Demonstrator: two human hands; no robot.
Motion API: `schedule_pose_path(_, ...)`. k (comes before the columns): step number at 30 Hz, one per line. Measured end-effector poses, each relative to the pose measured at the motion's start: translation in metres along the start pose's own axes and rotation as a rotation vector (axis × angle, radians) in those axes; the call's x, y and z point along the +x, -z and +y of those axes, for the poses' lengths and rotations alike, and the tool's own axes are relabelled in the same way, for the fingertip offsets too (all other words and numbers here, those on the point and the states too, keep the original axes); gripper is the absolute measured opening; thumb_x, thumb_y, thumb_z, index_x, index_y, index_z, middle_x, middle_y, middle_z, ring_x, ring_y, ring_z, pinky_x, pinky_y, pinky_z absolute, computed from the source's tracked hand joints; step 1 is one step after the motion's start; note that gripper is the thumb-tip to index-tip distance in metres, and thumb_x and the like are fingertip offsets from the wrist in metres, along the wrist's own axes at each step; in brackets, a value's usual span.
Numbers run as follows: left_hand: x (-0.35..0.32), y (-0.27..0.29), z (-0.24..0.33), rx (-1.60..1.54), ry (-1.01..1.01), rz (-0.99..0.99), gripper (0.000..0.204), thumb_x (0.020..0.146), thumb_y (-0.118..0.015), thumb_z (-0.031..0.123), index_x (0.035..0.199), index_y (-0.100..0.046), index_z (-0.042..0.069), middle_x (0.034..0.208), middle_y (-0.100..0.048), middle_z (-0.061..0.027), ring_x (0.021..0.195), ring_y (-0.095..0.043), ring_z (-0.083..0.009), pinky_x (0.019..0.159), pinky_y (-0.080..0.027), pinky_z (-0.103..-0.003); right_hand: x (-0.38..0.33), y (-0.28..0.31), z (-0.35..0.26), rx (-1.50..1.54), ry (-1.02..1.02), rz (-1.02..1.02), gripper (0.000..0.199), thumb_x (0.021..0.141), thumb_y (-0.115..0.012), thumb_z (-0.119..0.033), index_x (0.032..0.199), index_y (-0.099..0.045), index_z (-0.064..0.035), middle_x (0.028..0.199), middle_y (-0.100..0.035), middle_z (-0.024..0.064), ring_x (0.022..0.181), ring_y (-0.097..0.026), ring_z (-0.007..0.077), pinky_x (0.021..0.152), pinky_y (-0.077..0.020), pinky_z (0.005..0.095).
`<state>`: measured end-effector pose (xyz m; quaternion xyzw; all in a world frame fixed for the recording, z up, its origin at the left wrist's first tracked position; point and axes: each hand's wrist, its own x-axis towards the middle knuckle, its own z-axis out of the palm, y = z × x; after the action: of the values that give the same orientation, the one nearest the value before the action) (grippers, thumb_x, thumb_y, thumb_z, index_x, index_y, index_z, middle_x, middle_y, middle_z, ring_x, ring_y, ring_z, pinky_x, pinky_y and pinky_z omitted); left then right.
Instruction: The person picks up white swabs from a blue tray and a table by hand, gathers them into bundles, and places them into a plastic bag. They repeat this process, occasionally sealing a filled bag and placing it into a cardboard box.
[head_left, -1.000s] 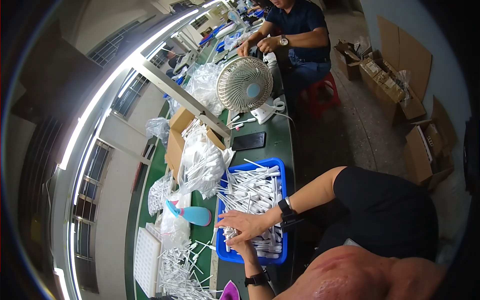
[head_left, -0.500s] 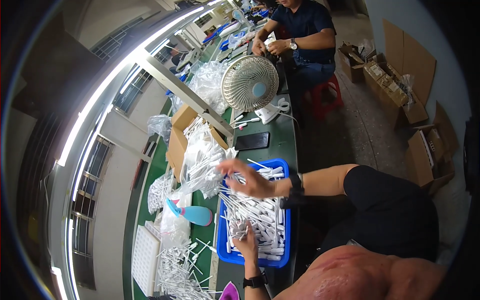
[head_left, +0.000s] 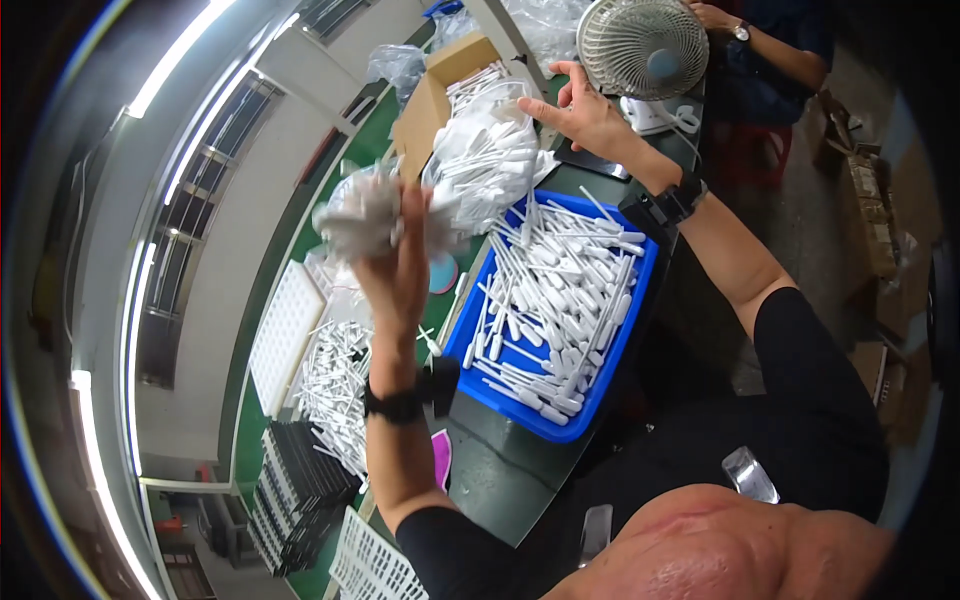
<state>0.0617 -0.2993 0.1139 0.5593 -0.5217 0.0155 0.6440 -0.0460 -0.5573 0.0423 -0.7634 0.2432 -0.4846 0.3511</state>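
Note:
My left hand (head_left: 395, 270) is raised to the left of the blue tray (head_left: 575, 430), closed round a bunch of white plastic droppers (head_left: 360, 218). Motion blurs the bunch, so single pieces do not stand out. My right hand (head_left: 595, 122) is up beyond the tray's far end, near the fan, its fingers spread with nothing in them. Loose white droppers (head_left: 560, 290) with bulb ends fill the tray in a jumble, and some blue bottom shows between them. Behind the raised bunch, the blue spray bottle (head_left: 443, 274) is mostly hidden.
An open carton (head_left: 465, 55) and a clear bag of droppers (head_left: 485, 145) lie at the back. A dropper pile (head_left: 340, 385), a white rack (head_left: 285, 335) and stacked black trays (head_left: 300, 490) stand left. The fan (head_left: 645, 50) is at back right, beside a seated person's arm (head_left: 785, 55).
My left hand has lifted out of the tray with the bunch, moving left and away. My right hand has moved from over the tray toward the fan. The view has shifted.

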Motion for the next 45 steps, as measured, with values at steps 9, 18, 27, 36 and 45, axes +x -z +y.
schedule_pose_path(9, 0.104, -0.070, -0.054, 0.091, -0.278, -0.208, 0.018, 0.088, -0.070, 0.014, 0.095, -0.067, -0.002, 0.081, -0.070, -0.0063, 0.072, -0.061, -0.0093, 0.065, -0.050, -0.028, 0.021, -0.025, 0.000, 0.148, -0.069, -0.110, 0.042, 0.092, -0.060, -0.035, 0.115, -0.048, -0.0016, 0.072, -0.058, 0.0026, 0.047, -0.057, 0.0114, 0.043, -0.0470, 0.0244)
schedule_pose_path(18, 0.093, -0.063, -0.123, 0.343, -0.257, -0.565, 0.021, 0.079, -0.069, 0.012, 0.097, -0.067, 0.001, 0.085, -0.069, -0.0161, 0.077, -0.066, -0.0317, 0.070, -0.051, -0.038, 0.022, -0.032, -0.006, 0.348, -0.065, -0.081, 0.019, 0.095, -0.055, -0.020, 0.096, -0.051, -0.0013, 0.065, -0.058, 0.0026, 0.044, -0.055, 0.0100, 0.040, -0.0427, 0.0255)
schedule_pose_path(27, 0.121, -0.067, -0.140, 1.339, -0.164, -0.922, 0.039, 0.072, -0.075, 0.024, 0.104, -0.068, 0.002, 0.095, -0.070, -0.0189, 0.090, -0.067, -0.0317, 0.079, -0.053, -0.040, 0.027, -0.041, -0.026, 0.360, 0.009, -0.162, 0.021, 0.093, -0.057, -0.022, 0.095, -0.054, -0.0010, 0.072, -0.061, 0.0056, 0.047, -0.058, 0.0123, 0.044, -0.0485, 0.0278)
schedule_pose_path(36, 0.142, -0.015, -0.105, 0.637, 0.139, -0.992, 0.050, 0.080, -0.073, 0.036, 0.114, -0.063, 0.001, 0.109, -0.065, -0.0233, 0.095, -0.063, -0.0377, 0.083, -0.052, -0.040, 0.052, -0.049, 0.006, 0.325, 0.013, -0.077, 0.018, 0.095, -0.057, -0.019, 0.094, -0.052, -0.0022, 0.064, -0.057, 0.0013, 0.044, -0.053, 0.0085, 0.040, -0.0424, 0.0250)
schedule_pose_path(45, 0.124, -0.059, -0.139, 0.888, -0.275, -0.997, 0.030, 0.090, -0.057, 0.019, 0.117, -0.063, 0.009, 0.109, -0.066, -0.0198, 0.099, -0.063, -0.0371, 0.085, -0.050, -0.044, 0.060, -0.054, 0.003, 0.336, 0.021, -0.026, 0.018, 0.093, -0.059, -0.022, 0.094, -0.055, -0.0045, 0.065, -0.058, 0.0018, 0.044, -0.053, 0.0099, 0.042, -0.0444, 0.0267)
